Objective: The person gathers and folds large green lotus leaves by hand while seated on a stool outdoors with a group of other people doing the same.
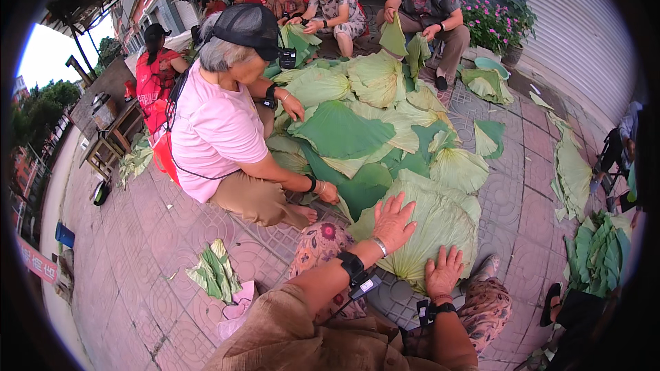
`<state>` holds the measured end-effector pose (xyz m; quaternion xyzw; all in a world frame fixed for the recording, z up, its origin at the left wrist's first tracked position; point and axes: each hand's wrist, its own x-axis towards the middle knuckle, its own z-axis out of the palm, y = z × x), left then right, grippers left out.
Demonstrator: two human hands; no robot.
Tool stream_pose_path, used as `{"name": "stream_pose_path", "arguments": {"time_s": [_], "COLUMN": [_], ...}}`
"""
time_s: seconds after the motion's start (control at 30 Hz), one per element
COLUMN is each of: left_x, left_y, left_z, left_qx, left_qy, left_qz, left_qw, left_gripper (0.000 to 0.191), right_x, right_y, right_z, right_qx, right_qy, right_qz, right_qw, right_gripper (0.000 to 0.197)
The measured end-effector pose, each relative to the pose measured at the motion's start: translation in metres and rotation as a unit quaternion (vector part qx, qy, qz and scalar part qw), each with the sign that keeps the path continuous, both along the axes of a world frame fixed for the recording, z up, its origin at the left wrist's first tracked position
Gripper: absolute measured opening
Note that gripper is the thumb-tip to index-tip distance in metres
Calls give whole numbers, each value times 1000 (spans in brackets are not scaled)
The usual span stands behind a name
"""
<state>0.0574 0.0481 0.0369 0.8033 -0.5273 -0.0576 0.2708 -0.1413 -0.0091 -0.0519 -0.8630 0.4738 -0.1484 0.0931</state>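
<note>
Both of my hands rest palm down on a large pale green lotus leaf [438, 211] spread on the pile before me. My left hand [394, 224] lies on its left part with the fingers spread. Nearer to me, at the leaf's lower edge, is my right hand [444, 272], its fingers slightly apart. Neither hand grasps anything. Darker green leaves [365, 188] lie just beyond my left hand. Past them, a broad green leaf [343, 131] is touched by the hands of a co-worker in a pink shirt.
A co-worker [221, 123] squats at the left of the pile; others sit behind it handling leaves. A small leaf bundle [214, 273] lies on the paving at left. More leaves [598, 255] are stacked at right. A green basin [492, 68] stands near potted flowers [487, 26].
</note>
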Motion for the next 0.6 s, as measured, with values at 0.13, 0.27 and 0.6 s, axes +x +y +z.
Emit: {"name": "stream_pose_path", "arguments": {"time_s": [0.13,0.27,0.6], "left_x": [28,55,80], "left_y": [-3,-7,-13], "left_z": [26,29,-4], "left_qx": [-48,-60,-48], "left_qy": [-18,-6,59], "left_qz": [19,65,122], "left_qw": [998,996,990], "left_gripper": [49,50,50], "right_x": [-1,0,-1], "right_y": [-1,-2,-4], "right_z": [-4,-3,0], "right_qx": [-9,-16,-15], "right_qy": [0,-5,12], "right_qz": [2,9,24], "right_qw": [1000,1000,1000], "right_gripper": [51,52,51]}}
